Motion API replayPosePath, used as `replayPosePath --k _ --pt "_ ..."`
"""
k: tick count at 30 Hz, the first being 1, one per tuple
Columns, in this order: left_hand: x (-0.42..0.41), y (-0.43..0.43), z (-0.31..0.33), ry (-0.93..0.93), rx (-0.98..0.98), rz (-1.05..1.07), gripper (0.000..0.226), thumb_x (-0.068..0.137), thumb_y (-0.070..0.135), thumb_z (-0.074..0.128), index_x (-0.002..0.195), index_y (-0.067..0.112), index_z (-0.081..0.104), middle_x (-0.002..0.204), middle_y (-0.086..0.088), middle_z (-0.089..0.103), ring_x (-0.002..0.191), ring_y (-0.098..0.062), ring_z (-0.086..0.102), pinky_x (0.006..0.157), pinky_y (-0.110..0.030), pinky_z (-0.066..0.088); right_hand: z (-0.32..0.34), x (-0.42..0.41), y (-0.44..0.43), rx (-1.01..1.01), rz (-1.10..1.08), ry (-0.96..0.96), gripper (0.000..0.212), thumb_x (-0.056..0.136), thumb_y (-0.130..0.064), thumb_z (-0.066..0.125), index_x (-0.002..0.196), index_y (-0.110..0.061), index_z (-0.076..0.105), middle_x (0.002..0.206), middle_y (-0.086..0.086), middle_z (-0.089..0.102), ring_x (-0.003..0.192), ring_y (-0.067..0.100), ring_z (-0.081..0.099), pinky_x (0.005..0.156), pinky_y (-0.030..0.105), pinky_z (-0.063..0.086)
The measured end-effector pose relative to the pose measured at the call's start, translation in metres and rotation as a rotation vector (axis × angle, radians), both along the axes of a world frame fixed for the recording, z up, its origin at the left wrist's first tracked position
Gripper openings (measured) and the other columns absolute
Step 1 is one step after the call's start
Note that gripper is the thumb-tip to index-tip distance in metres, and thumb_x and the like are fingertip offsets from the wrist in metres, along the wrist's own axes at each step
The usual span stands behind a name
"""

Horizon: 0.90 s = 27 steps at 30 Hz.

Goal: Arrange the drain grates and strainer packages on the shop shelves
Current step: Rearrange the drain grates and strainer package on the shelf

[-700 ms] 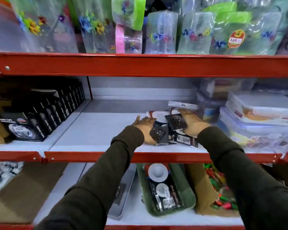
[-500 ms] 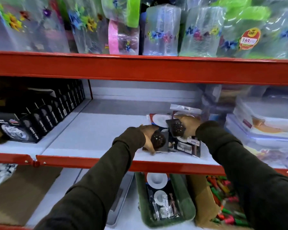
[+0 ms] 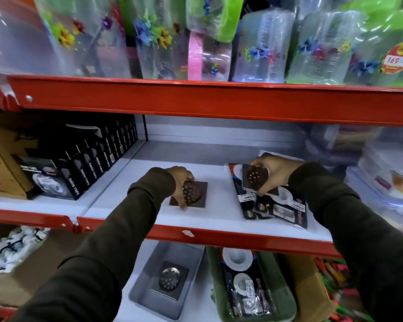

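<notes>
Red metal rails edge the white middle shelf (image 3: 130,196), where both hands work. The left hand (image 3: 180,182) curls its fingers over a square drain grate (image 3: 191,194) with a round perforated centre; the grate lies flat on the bare shelf, near the front edge. The right hand (image 3: 273,173) pinches a second square grate (image 3: 255,177) and holds it tilted, raised just above a loose pile of strainer packages (image 3: 279,209) that lie flat on the shelf's right part. On the shelf below, a grey tray (image 3: 144,296) holds one more grate (image 3: 170,278), and just beside it a green tray (image 3: 286,298) holds more packaged strainers. Black boxes (image 3: 98,163) stand in a row on the left side of the middle shelf, and clear lidded containers (image 3: 391,180) are stacked at the right
</notes>
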<state>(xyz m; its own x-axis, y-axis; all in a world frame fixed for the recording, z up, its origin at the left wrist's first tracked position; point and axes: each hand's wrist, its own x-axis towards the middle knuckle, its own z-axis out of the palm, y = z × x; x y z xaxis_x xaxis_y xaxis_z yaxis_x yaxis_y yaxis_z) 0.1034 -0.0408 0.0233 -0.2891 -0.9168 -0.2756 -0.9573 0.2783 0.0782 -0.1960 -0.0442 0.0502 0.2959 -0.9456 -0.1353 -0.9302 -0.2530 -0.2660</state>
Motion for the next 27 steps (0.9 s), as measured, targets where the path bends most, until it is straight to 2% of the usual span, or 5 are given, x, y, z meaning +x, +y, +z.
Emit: replayPosePath --k 4,12,16,20,27 --pt "0.045 0.001 -0.003 -0.052 0.065 0.063 0.083 0.055 0.041 0.092 0.129 0.022 0.060 0.126 0.003 0.064 0.117 -0.022 0.060 0.098 -0.030 0.050 -0.001 0.050 0.005 -0.012 0.068 -0.067 0.077 0.045 -0.049 0.086 0.116 -0.036 0.059 0.116 -0.007 0.057 0.108 0.015 0.058 0.101 0.039 0.050" --pt "0.099 0.001 -0.012 0.200 0.112 0.091 0.096 0.064 0.040 0.088 0.147 0.033 0.041 0.156 0.006 0.038 0.143 -0.021 0.036 0.119 -0.035 0.031 -0.018 0.139 0.009 0.004 0.107 -0.090 0.083 0.053 -0.048 0.088 0.127 -0.027 0.055 0.127 -0.006 0.052 0.120 0.017 0.051 0.102 0.031 0.043" --pt "0.137 0.004 -0.012 0.424 -0.123 0.140 0.072 0.086 0.045 0.069 0.149 0.025 0.040 0.159 0.000 0.034 0.147 -0.021 0.033 0.119 -0.029 0.026 -0.032 0.181 0.007 0.038 0.107 -0.075 0.099 0.058 -0.051 0.086 0.143 -0.023 0.042 0.144 -0.003 0.045 0.132 0.019 0.044 0.110 0.032 0.036" --pt "0.162 0.005 -0.020 0.379 -0.407 0.186 0.057 0.098 0.043 0.046 0.150 0.022 0.036 0.158 -0.005 0.034 0.145 -0.026 0.035 0.119 -0.036 0.032 -0.047 0.226 0.007 0.070 0.139 -0.058 0.101 0.063 -0.051 0.084 0.147 -0.017 0.038 0.148 0.002 0.042 0.136 0.022 0.042 0.112 0.032 0.035" --pt "0.171 0.009 -0.022 0.331 -0.452 0.142 0.061 0.098 0.042 0.045 0.153 0.020 0.031 0.163 -0.004 0.026 0.152 -0.024 0.022 0.124 -0.042 0.023 -0.062 0.241 0.005 0.134 0.081 -0.085 0.098 0.066 -0.049 0.083 0.147 -0.018 0.038 0.151 0.001 0.041 0.138 0.023 0.041 0.113 0.034 0.035"
